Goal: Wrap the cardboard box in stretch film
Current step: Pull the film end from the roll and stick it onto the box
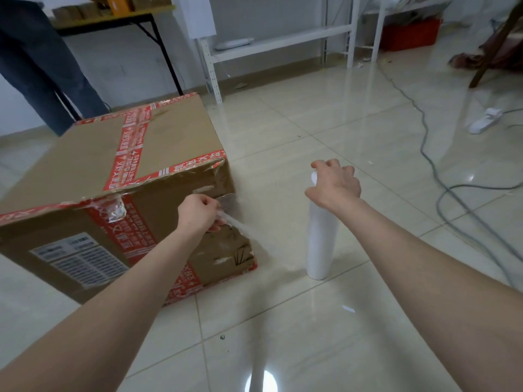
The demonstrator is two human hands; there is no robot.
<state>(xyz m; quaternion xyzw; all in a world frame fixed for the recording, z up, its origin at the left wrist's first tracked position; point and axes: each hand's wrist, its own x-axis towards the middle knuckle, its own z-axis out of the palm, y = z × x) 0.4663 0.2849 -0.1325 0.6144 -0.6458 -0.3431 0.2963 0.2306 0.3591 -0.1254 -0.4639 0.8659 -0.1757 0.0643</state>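
Pinching the bunched end of the stretch film [240, 226] against the cardboard box [113, 154], the left hand [198, 213] has fingers and thumb clamped on that twisted strand, right by the box's near right corner. Over on the other side, the right hand [335, 183] caps the film roll [321, 244], fingers curled round its top end. The roll stands upright on the tiled floor [311, 321], just beside the box. The box sits flat on the floor, out from the back wall, seams crossed with red tape [131, 145] and a shipping label [82, 258] on its near face.

How will it handle? The film looks thin, clingy and stretchy, likely to rope up or tear if pulled from one point. So the anchor wants a firm pinch at the corner while the roll is taken by its ends and walked round. The box looks stiff and bulky, better left where it sits; its weight I can't judge.

Watch the surroundings: a grey cable [430, 162] snakes across the floor to the right, with a white power strip [485, 124] beyond. Behind the box stand another person's legs [42, 66] and a folding table [113, 19], a tight squeeze on the far side.
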